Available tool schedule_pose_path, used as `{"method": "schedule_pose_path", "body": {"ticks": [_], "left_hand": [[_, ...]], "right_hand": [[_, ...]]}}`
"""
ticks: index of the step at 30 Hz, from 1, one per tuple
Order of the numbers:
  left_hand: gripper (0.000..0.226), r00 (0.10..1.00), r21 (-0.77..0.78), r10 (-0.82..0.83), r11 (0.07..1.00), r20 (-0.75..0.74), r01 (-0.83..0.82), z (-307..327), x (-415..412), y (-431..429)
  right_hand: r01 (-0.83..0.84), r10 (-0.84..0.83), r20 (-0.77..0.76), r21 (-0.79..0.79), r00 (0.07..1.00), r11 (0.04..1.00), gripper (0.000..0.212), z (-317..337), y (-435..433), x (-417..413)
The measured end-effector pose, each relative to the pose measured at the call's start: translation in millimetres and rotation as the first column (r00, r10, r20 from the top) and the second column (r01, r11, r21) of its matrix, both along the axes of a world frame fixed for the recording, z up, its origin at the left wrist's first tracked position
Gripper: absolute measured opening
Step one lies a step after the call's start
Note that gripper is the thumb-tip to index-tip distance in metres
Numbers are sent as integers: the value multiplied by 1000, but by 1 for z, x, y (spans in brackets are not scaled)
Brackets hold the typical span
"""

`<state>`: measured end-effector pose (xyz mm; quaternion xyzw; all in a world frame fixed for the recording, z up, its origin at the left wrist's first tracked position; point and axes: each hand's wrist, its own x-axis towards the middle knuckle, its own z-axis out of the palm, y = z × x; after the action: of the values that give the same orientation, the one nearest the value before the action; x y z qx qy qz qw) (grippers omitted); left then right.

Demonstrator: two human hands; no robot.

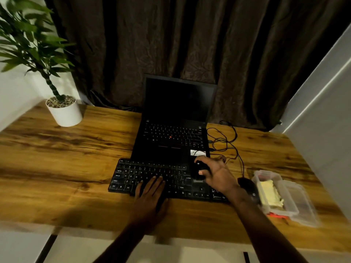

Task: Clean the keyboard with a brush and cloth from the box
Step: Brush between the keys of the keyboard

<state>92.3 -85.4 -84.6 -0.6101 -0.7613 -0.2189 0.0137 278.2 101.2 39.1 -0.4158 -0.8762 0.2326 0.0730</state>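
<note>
A black external keyboard (144,173) lies on the wooden table (76,158) in front of an open laptop. My left hand (152,192) rests flat on the keyboard's lower middle and holds nothing. Over the keyboard's right part, my right hand (218,175) is closed around a small black brush (199,167); its bristles are hard to make out. To the right stands a clear plastic box (266,174) with a pale yellow cloth (269,194) inside.
The black laptop (174,133) has a dark screen. Black cables (224,141) loop to its right, and a dark mouse (247,184) sits beside the box. The box's clear lid (303,205) lies to the right. A white plant pot (65,114) stands back left.
</note>
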Motion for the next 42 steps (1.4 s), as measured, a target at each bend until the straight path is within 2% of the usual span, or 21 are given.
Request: {"method": "schedule_pose_path", "body": {"ticks": [3,8,11,18,21,25,33,39,42], "left_hand": [[61,1000,-4,-1,1000,2,1,0,0,0],[62,1000,-48,18,999,0,-18,-1,-1,0],[61,1000,-52,23,998,-2,-23,-2,-1,0],[59,1000,-34,20,999,-7,-20,-3,-1,0],[58,1000,-21,13,1000,-6,-13,-4,-2,0],[59,1000,-2,10,1000,-8,-10,-5,-3,2],[60,999,-41,21,999,-33,-22,-6,-3,1],[61,1000,-17,10,1000,-20,-10,-5,-4,1],[61,999,-20,15,1000,-29,-16,-7,-4,1]], "right_hand": [[-35,33,-72,-35,997,999,49,-1,-1,-1],[76,-75,-37,14,996,997,53,6,12,32],[100,-100,-13,38,995,994,48,4,9,35],[14,-22,-99,-82,995,997,51,-4,-9,11],[14,-22,-117,-68,993,998,49,-3,-5,27],[103,-104,-45,-21,994,994,53,-8,-1,44],[9,-23,-131,-114,991,993,39,-9,-30,17],[98,-98,-62,-1,993,995,48,-11,-15,49],[87,-86,-68,7,994,996,48,-13,-19,48]]}}
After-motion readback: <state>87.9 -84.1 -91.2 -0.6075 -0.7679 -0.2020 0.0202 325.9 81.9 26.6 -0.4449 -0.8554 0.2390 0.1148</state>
